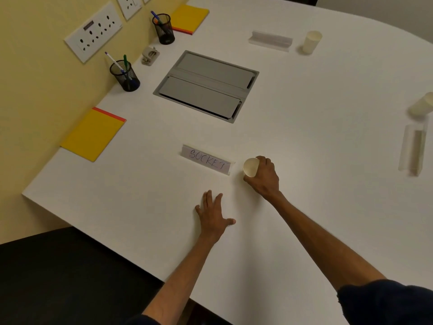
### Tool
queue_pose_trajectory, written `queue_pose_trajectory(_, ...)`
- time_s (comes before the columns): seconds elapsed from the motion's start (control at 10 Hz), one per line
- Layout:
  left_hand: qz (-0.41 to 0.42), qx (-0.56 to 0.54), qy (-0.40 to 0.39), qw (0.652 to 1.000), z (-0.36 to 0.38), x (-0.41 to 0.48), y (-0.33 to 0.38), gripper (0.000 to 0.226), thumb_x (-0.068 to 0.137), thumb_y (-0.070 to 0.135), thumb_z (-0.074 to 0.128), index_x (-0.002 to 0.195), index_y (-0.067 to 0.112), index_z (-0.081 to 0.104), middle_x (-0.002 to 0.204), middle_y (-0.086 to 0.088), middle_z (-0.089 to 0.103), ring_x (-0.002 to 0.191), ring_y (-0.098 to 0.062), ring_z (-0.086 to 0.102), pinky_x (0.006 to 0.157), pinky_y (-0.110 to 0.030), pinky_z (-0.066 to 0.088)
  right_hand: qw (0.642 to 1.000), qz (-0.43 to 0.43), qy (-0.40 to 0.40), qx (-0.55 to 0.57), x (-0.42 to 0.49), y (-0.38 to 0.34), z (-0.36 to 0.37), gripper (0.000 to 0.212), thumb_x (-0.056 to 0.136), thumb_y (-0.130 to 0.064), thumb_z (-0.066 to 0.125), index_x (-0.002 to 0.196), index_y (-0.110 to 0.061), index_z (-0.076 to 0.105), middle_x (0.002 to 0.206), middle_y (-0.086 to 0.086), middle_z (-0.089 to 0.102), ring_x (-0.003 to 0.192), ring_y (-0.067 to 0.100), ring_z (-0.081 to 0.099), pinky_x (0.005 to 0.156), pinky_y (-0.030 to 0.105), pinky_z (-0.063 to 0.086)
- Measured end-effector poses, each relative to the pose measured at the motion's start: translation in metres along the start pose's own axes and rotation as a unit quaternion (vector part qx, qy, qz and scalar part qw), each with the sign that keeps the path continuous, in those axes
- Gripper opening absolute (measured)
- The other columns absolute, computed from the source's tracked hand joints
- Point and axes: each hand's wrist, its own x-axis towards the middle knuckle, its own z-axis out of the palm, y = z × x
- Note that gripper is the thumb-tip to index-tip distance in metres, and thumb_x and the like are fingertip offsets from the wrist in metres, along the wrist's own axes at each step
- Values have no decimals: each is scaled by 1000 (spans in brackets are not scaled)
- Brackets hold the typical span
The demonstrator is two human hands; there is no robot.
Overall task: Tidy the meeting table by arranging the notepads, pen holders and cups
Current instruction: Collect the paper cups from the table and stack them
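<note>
My right hand grips a cream paper cup on the white table, just right of a name plate reading SOCKET. Flat on the table with fingers spread lies my left hand, holding nothing. Two more paper cups stand further off, one at the back and one at the right edge. Two yellow notepads lie along the wall side, a near one and a far one. Two black mesh pen holders with pens stand between them, near and far.
A grey socket hatch is set into the table's middle. Clear acrylic name plates lie at the back and at the right. A small beige clip object sits by the wall. Wall sockets line the yellow wall.
</note>
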Motion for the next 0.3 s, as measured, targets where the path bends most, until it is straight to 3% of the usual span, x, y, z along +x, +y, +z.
queue_pose_trajectory(0.1,-1,-3,-12,1000,-1,-1,1,99,74,55,75,152,26,22,163,-10,5,151,-24,-3,114,-55,15,1000,5,-8,0,-1,-2,-1,75,69,-33,75,132,-14,40,124,8,49,116,29,48,75,36,45)
queue_pose_trajectory(0.3,15,-54,-8,998,-4,0,-7,92,74,46,78,149,26,29,162,-7,11,151,-23,4,115,-52,18,1000,17,-6,5,-6,-4,-10,110,63,-62,79,148,-17,25,144,6,35,133,27,32,97,54,39)
